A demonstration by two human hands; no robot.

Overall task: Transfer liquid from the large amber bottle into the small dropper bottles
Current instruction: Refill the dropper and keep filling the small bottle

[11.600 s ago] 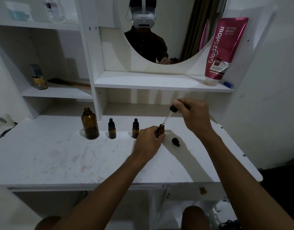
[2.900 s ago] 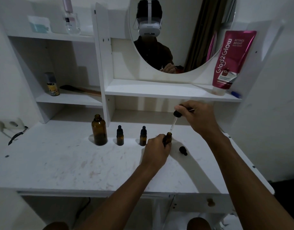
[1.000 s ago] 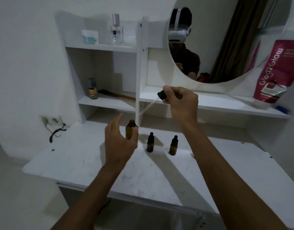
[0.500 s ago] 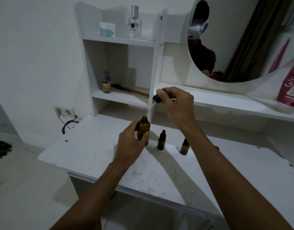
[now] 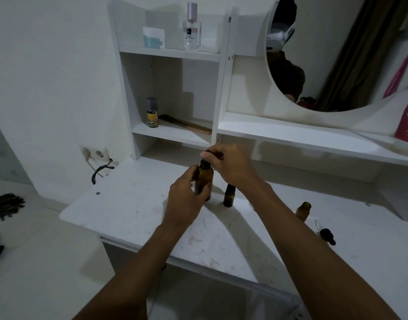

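The left hand (image 5: 184, 199) gripped the large amber bottle (image 5: 204, 181), which stood on the white vanity top (image 5: 129, 215). Above it, the right hand (image 5: 230, 165) pinched the dropper cap (image 5: 206, 163) at the bottle's mouth, apparently drawing liquid. Just right stood a capped dropper bottle (image 5: 229, 197); further right, an uncapped small bottle (image 5: 302, 211) beside a loose dropper (image 5: 326, 235). Next, I judged, the dropper had to travel there without dripping.

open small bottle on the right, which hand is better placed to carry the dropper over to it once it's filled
Right. The right hand already pinches the dropper's black top at the big bottle's mouth, and the open small bottle stands on its side. The left hand is busy steadying the big bottle.
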